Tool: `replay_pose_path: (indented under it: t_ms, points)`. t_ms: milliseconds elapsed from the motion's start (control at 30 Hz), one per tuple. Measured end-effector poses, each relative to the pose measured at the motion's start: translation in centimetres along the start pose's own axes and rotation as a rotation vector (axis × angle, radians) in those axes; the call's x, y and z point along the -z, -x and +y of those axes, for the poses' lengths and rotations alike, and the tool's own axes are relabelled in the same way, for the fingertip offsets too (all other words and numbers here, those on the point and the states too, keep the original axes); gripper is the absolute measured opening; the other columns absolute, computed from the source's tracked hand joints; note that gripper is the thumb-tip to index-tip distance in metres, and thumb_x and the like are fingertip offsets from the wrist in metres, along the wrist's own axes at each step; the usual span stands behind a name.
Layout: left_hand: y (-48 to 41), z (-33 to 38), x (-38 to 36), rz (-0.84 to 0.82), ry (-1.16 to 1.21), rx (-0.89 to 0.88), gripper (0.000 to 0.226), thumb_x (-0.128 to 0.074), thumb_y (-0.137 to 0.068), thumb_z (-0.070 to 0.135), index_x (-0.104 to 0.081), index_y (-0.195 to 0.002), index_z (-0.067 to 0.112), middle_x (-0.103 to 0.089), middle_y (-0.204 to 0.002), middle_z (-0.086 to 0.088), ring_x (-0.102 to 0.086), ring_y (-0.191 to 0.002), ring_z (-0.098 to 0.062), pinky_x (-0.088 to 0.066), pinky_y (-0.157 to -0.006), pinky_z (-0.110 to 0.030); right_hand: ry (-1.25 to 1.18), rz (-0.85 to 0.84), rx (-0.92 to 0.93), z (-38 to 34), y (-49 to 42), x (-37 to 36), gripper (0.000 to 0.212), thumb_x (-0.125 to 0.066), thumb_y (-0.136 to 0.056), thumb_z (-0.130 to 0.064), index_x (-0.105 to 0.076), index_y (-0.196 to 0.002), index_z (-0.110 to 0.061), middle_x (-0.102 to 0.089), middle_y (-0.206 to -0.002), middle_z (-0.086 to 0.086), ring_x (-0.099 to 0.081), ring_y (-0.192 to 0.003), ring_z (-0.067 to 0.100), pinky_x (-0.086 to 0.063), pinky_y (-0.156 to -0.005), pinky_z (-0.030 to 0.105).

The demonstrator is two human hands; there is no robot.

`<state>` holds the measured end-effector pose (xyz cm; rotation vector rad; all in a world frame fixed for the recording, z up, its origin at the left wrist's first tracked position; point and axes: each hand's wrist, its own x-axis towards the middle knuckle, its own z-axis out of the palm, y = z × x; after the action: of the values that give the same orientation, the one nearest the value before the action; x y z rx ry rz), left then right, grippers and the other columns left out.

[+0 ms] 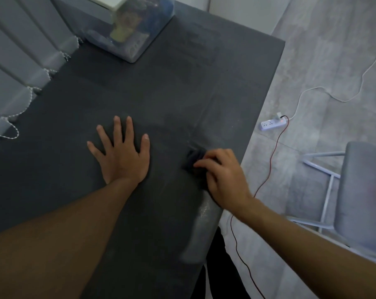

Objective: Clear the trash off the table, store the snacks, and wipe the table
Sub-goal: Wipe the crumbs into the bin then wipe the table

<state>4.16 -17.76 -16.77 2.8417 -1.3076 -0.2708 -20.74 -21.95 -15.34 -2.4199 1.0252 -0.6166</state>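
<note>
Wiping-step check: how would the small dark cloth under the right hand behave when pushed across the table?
The small dark crumpled cloth is probably floppy: it bunches into folds under the right hand's fingers. It seems light, since curled fingers alone hold it. It should glide rather than snag on the smooth dark grey table.

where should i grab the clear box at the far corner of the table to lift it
Probably grip the clear box by its opposite side walls, just under the white lid, reaching from the table's open near side. Its walls look smooth, no handle shows, and the blinds crowd its left.
</note>
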Motion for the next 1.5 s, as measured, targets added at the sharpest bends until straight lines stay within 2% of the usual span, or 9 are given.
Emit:
replay_pose_path:
  t_ms: [167, 233, 433, 600, 700, 933, 1167, 1367, 1500]
  points:
    - [0.1, 0.0, 0.1, -0.003, 0.002, -0.002, 0.07, -0.007, -0.097, 0.067, 0.002, -0.159, 0.036, 0.006, -0.168, 0.008, 0.012, -0.153, -0.033, 0.004, -0.119, -0.065, -0.052, -0.31, 0.412, -1.7, 4.2, -0.1, 0.028, -0.049, -0.098, -0.024, -0.074, -0.108, -0.021, -0.064, -0.11, 0.006, -0.057, -0.098, 0.025, -0.048, -0.081, 0.033]
    - [0.1, 0.0, 0.1, -0.002, -0.003, 0.0, 0.07, -0.007, -0.097, 0.067, 0.002, -0.159, 0.035, 0.005, -0.168, 0.007, 0.012, -0.153, -0.033, 0.004, -0.119, -0.065, -0.018, -0.265, 0.423, 0.2, 2.5, 0.8, 0.038, -0.038, -0.103, -0.027, -0.075, -0.108, -0.018, -0.065, -0.108, 0.009, -0.058, -0.095, 0.028, -0.047, -0.082, 0.035]
    - [0.1, 0.1, 0.1, -0.001, -0.005, 0.0, 0.07, -0.007, -0.097, 0.067, 0.002, -0.159, 0.035, 0.005, -0.168, 0.007, 0.012, -0.153, -0.033, 0.004, -0.119, -0.064, 0.044, 0.171, -0.235, 2.8, -2.2, 1.0, 0.033, -0.046, -0.087, -0.015, -0.074, -0.105, -0.016, -0.059, -0.106, 0.005, -0.051, -0.097, 0.023, -0.044, -0.085, 0.028]
    - [0.1, 0.1, 0.1, 0.003, 0.008, 0.001, 0.07, -0.008, -0.097, 0.067, 0.002, -0.159, 0.035, 0.005, -0.168, 0.007, 0.012, -0.153, -0.032, 0.004, -0.119, -0.064, -0.058, -0.254, 0.347, -0.9, 1.3, 0.2, 0.032, -0.05, -0.091, -0.014, -0.074, -0.112, -0.017, -0.064, -0.112, 0.009, -0.057, -0.098, 0.028, -0.048, -0.085, 0.033]
    - [0.1, 0.2, 0.1, 0.002, 0.004, 0.008, 0.07, -0.007, -0.097, 0.067, 0.003, -0.159, 0.036, 0.005, -0.168, 0.008, 0.012, -0.153, -0.032, 0.003, -0.119, -0.064, 0.01, -0.307, 0.483, 2.2, -2.5, 1.1, 0.035, -0.046, -0.093, -0.013, -0.073, -0.115, -0.018, -0.064, -0.112, 0.011, -0.058, -0.097, 0.028, -0.048, -0.084, 0.035]
    - [-0.1, 0.3, 0.1, 0.003, -0.031, 0.017, 0.07, -0.004, -0.097, 0.067, 0.007, -0.158, 0.037, 0.008, -0.168, 0.007, 0.013, -0.153, -0.032, 0.002, -0.119, -0.064, 0.007, 0.187, -0.24, 5.7, -11.5, 0.2, 0.038, -0.052, -0.084, 0.0, -0.072, -0.112, -0.013, -0.059, -0.107, 0.007, -0.049, -0.099, 0.024, -0.045, -0.087, 0.035]
    - [-0.2, 0.5, 0.2, -0.01, -0.053, 0.034, 0.071, -0.004, -0.096, 0.068, 0.01, -0.158, 0.037, 0.011, -0.168, 0.002, 0.013, -0.153, -0.032, 0.001, -0.119, -0.064, -0.007, -0.23, 0.463, 4.6, -10.6, 0.5, 0.034, -0.051, -0.091, -0.006, -0.073, -0.116, -0.015, -0.062, -0.115, 0.01, -0.056, -0.101, 0.028, -0.048, -0.086, 0.034]
    - [-1.9, 0.3, 1.4, 0.067, 0.038, 0.033, 0.063, -0.034, -0.095, 0.063, -0.035, -0.149, 0.03, -0.032, -0.157, -0.003, -0.021, -0.145, -0.037, -0.016, -0.118, -0.063, -0.016, 0.124, -0.195, 5.7, -15.8, -0.8, 0.04, -0.05, -0.086, 0.003, -0.071, -0.117, -0.011, -0.057, -0.11, 0.009, -0.048, -0.102, 0.024, -0.046, -0.088, 0.037]
    - [-5.0, 0.0, 1.6, 0.182, 0.165, 0.043, 0.057, -0.038, -0.091, 0.056, -0.047, -0.133, 0.018, -0.042, -0.137, -0.015, -0.032, -0.133, -0.038, -0.023, -0.117, -0.059, -0.09, -0.112, 0.318, 2.7, -13.0, -1.9, 0.038, -0.04, -0.097, -0.009, -0.075, -0.111, -0.013, -0.063, -0.111, 0.01, -0.056, -0.1, 0.029, -0.048, -0.09, 0.034]
